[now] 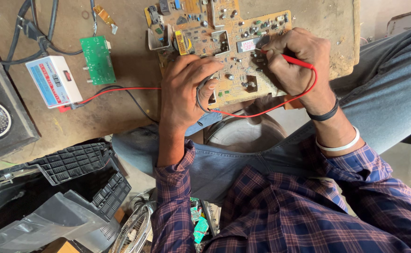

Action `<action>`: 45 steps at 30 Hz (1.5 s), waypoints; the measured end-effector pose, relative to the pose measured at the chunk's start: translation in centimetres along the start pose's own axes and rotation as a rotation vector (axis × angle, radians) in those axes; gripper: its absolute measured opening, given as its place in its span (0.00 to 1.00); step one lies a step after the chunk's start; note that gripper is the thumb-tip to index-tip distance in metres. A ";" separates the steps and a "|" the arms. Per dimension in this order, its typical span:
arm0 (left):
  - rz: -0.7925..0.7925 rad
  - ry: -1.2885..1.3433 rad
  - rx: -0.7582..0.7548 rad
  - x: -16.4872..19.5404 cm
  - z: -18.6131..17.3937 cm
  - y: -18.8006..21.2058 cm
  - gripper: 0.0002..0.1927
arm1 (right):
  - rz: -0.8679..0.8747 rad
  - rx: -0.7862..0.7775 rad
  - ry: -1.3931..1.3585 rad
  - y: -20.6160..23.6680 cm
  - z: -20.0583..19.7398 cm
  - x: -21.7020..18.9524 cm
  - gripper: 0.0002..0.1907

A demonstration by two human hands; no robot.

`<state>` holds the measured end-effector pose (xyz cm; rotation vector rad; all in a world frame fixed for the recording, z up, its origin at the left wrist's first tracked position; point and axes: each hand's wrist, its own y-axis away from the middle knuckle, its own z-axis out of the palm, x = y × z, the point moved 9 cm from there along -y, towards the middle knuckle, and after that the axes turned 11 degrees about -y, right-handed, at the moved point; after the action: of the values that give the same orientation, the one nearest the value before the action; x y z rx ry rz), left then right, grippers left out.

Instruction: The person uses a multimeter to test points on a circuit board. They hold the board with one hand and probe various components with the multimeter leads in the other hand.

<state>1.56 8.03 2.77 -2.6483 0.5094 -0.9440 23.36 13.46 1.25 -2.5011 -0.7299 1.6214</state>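
Right hand (295, 60) pinches a red probe (295, 59), tip down on the tan circuit board (224, 47) lying on the workbench (121, 112). Left hand (184, 89) is closed around a black lead (199, 96) at the board's near edge. White meter (53, 81) sits left.

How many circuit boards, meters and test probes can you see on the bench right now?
Circuit boards: 2, the large tan board under both hands and the small green board.
Meters: 1, the white meter box.
Test probes: 2, the red probe in the right hand and a black lead in the left hand.
Total: 5
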 end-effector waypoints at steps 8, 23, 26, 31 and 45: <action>0.000 0.007 0.006 0.1 -0.1 0.0 0.19 | -0.026 -0.012 0.023 0.1 0.1 -0.4 0.02; 0.011 0.003 -0.004 0.2 -0.3 -0.1 0.19 | -0.007 -0.027 -0.016 0.2 0.1 0.2 0.02; 0.011 0.002 -0.006 0.1 -0.2 -0.1 0.19 | 0.005 -0.019 0.006 0.2 0.0 0.3 0.02; 0.005 -0.005 -0.003 0.1 0.0 0.0 0.19 | -0.010 -0.014 0.006 0.1 0.1 0.0 0.02; 0.002 0.002 -0.009 0.4 -0.3 -0.1 0.18 | -0.002 -0.014 -0.023 0.1 0.0 0.1 0.02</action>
<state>1.67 7.96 3.21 -2.6547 0.5182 -0.9467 23.42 13.37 1.11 -2.4944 -0.7491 1.6528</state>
